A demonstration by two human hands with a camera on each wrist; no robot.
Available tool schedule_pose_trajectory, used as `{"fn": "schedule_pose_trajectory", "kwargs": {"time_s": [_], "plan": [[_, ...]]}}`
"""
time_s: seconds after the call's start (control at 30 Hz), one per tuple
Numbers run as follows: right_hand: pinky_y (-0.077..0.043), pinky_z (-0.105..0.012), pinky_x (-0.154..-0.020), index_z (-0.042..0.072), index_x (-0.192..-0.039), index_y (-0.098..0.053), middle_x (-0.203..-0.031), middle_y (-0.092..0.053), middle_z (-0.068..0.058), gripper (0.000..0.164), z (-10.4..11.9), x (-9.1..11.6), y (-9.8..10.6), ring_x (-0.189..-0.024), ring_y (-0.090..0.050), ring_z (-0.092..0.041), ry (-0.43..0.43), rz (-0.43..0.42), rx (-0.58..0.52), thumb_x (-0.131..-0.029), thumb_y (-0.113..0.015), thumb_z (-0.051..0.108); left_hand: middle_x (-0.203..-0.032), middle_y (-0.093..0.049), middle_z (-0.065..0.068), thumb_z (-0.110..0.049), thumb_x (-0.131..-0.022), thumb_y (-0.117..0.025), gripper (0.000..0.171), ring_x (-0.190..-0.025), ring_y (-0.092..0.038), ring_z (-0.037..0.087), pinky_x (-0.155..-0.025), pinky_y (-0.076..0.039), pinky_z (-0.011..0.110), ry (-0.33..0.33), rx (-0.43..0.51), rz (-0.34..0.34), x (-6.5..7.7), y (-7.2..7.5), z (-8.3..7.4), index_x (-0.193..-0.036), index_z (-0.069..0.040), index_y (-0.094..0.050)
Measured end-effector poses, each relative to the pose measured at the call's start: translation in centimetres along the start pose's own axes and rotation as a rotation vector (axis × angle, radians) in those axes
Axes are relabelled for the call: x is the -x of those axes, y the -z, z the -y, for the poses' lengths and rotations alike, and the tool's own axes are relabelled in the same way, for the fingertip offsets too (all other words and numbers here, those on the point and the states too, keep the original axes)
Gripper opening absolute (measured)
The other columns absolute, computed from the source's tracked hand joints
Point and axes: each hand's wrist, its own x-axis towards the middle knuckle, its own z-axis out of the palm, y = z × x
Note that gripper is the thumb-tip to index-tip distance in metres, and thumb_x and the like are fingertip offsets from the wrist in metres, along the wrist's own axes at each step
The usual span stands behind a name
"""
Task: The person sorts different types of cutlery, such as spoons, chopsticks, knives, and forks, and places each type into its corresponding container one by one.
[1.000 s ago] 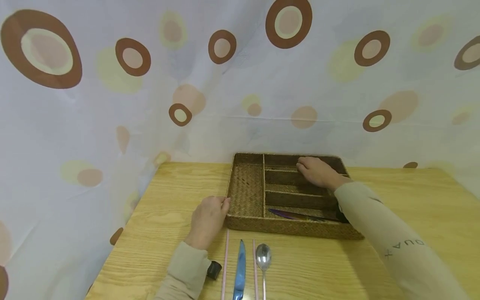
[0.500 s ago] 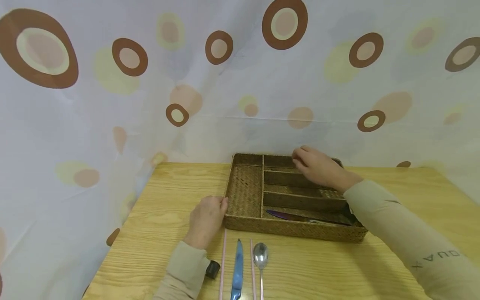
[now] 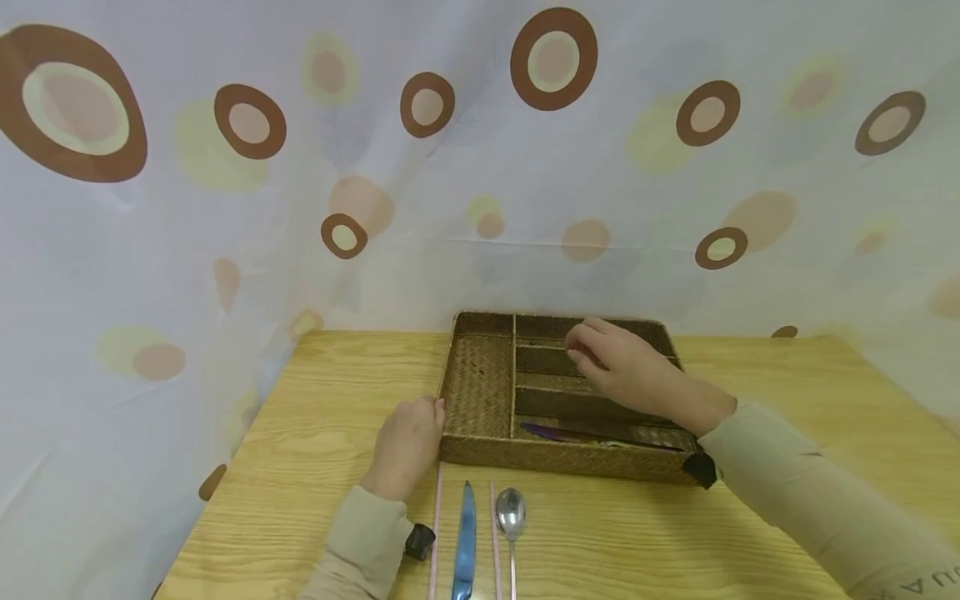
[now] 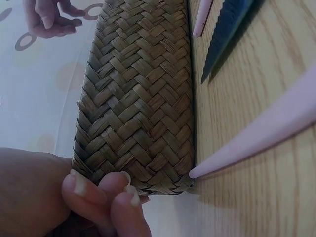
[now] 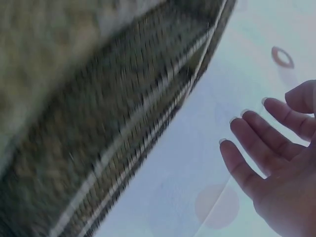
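A woven divided tray (image 3: pixel 480 383) stands toward the back of the table. My left hand (image 3: pixel 407 442) grips its left wall near the front corner; in the left wrist view the curled fingertips (image 4: pixel 126 200) are right at the woven corner. Over the middle compartments hovers my right hand (image 3: pixel 626 367), holding nothing. Its fingers look loosely bent and spread in the right wrist view (image 5: pixel 261 153). In the tray's front compartment lies a dark, purple-tinted knife (image 3: pixel 558 432), its right end partly hidden by the front wall.
In front of the tray, a blue table knife (image 3: pixel 465 537) lies between two pink chopsticks (image 3: pixel 436 533) (image 3: pixel 496 542). A metal spoon (image 3: pixel 511 512) is to their right. A patterned curtain (image 3: pixel 420 183) hangs behind and left of the wooden table (image 3: pixel 315 383).
My right hand has lifted from the tray's back compartment and come back toward me, its forearm swinging right. The left hand stays on the tray. The whole view has shifted slightly.
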Motion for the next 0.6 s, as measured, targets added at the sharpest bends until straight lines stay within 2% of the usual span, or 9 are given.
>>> {"fn": "schedule_pose_trajectory", "kwargs": {"time_s": [0.23,0.43,0.53,0.6], "plan": [[-0.043,-0.023,-0.060,0.021,-0.100,-0.052,-0.091,-0.047,0.010,0.008,3.1,3.6,-1.9,-0.071,-0.044,-0.003,0.069,-0.062,-0.046,-0.095,-0.049,0.016,-0.046,-0.038,0.000,-0.011,-0.097,-0.043,0.039,-0.039,-0.033,0.009,-0.035,-0.029,0.021,-0.025,-0.010,-0.023,0.1,0.0,-0.1,-0.059,-0.009,-0.045],[-0.042,-0.017,-0.059,0.021,-0.099,-0.054,-0.089,-0.047,0.012,0.014,6.3,6.1,-3.9,-0.071,-0.043,-0.001,0.216,-0.115,-0.144,-0.091,-0.054,0.009,-0.045,-0.037,0.000,-0.010,-0.097,-0.042,0.038,-0.036,-0.031,0.008,-0.033,-0.028,0.019,-0.038,0.005,-0.031,0.0,0.1,0.0,-0.059,-0.009,-0.046],[-0.042,-0.013,-0.062,0.020,-0.098,-0.053,-0.090,-0.049,0.010,0.017,7.6,7.0,-5.0,-0.072,-0.044,0.000,0.267,-0.092,-0.174,-0.089,-0.055,0.006,-0.045,-0.038,0.000,-0.010,-0.097,-0.043,0.038,-0.036,-0.032,0.008,-0.032,-0.028,0.019,-0.036,0.016,-0.033,-0.1,0.1,0.0,-0.059,-0.008,-0.046],[-0.041,-0.011,-0.063,0.018,-0.098,-0.053,-0.091,-0.050,0.008,0.016,8.3,7.5,-5.6,-0.072,-0.044,0.000,0.283,-0.046,-0.186,-0.088,-0.055,0.005,-0.045,-0.038,0.000,-0.010,-0.097,-0.043,0.038,-0.036,-0.032,0.007,-0.032,-0.028,0.019,-0.035,0.028,-0.030,-0.1,0.0,0.0,-0.059,-0.008,-0.046]]}}
